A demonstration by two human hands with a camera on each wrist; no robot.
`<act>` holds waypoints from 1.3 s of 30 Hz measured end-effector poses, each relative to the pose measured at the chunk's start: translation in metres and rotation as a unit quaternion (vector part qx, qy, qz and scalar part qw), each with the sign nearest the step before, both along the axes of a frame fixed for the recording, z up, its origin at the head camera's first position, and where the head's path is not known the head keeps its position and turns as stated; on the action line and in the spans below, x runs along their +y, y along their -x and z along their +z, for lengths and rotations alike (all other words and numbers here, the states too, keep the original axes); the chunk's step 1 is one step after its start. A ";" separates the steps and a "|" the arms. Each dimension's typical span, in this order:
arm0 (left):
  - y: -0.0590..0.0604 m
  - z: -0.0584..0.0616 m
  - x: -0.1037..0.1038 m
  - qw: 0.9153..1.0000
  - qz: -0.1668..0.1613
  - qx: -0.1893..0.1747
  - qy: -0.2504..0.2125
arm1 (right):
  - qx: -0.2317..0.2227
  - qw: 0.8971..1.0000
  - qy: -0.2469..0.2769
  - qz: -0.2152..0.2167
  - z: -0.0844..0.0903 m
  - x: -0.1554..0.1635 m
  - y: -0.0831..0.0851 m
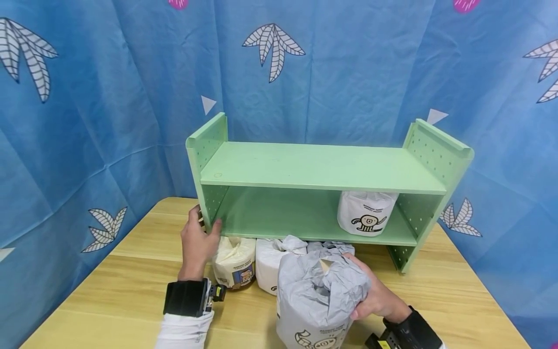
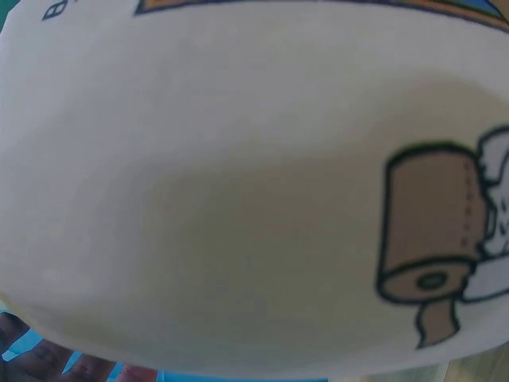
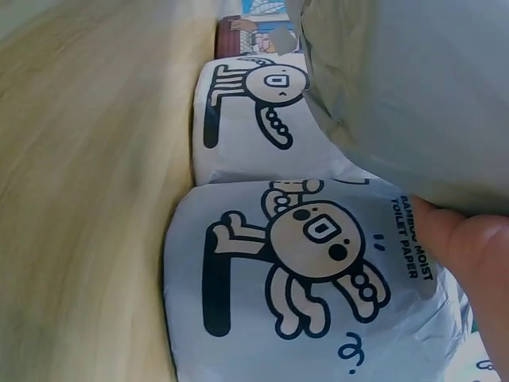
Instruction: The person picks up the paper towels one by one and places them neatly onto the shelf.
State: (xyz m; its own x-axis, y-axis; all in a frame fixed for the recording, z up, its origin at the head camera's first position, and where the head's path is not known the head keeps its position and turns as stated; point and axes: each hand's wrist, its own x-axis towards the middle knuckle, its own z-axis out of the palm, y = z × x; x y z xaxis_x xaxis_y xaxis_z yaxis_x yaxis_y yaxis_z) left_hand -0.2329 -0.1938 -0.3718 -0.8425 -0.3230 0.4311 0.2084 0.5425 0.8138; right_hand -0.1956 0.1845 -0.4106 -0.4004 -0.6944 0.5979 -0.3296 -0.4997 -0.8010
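In the head view my left hand [image 1: 197, 246] grips the lower left side panel of a pale green two-tier shelf [image 1: 322, 167], thumb inside and fingers outside. My right hand [image 1: 376, 293] holds a grey-wrapped toilet paper roll [image 1: 305, 305] by its right side, upright, in front of the shelf. Behind it stand a cream-wrapped roll [image 1: 228, 264], a white-wrapped roll [image 1: 267, 264] and a grey-wrapped roll [image 1: 340, 248], partly hidden. Close against the left wrist camera is the cream wrapper [image 2: 238, 199]. The right wrist view shows the held roll [image 3: 421, 95] raised above a standing roll [image 3: 238, 278].
One white-wrapped roll [image 1: 368, 215] sits at the right end of the shelf's lower tier, below the upper board. The shelf stands on a light wooden table [image 1: 109, 286]. A blue patterned cloth [image 1: 348, 68] hangs behind and at both sides.
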 end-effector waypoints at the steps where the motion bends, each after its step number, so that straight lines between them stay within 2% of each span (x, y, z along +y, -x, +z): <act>1: 0.001 0.000 0.000 1.000 0.000 0.000 0.000 | 0.003 1.000 0.000 -0.002 0.001 0.000 0.000; 11: -0.001 0.000 0.001 1.000 0.005 -0.005 -0.001 | 0.042 0.999 0.022 -0.015 0.019 -0.007 0.001; 18: 0.004 0.006 0.001 1.000 -0.004 0.012 0.005 | 0.070 0.996 0.043 -0.033 0.039 -0.006 0.008; 25: -0.001 0.003 0.001 1.000 0.000 -0.001 -0.002 | 0.090 0.993 0.035 -0.064 0.043 -0.006 0.008; 28: 0.000 0.003 0.001 1.000 0.000 0.006 0.000 | 0.078 0.994 0.031 -0.075 0.044 -0.008 0.009; 35: -0.002 -0.003 0.000 1.000 0.009 -0.011 -0.002 | 0.022 0.996 0.018 -0.084 0.036 -0.012 0.010; 39: 0.001 0.000 0.001 1.000 0.005 0.000 -0.002 | 0.017 0.996 0.038 -0.084 0.038 -0.014 0.015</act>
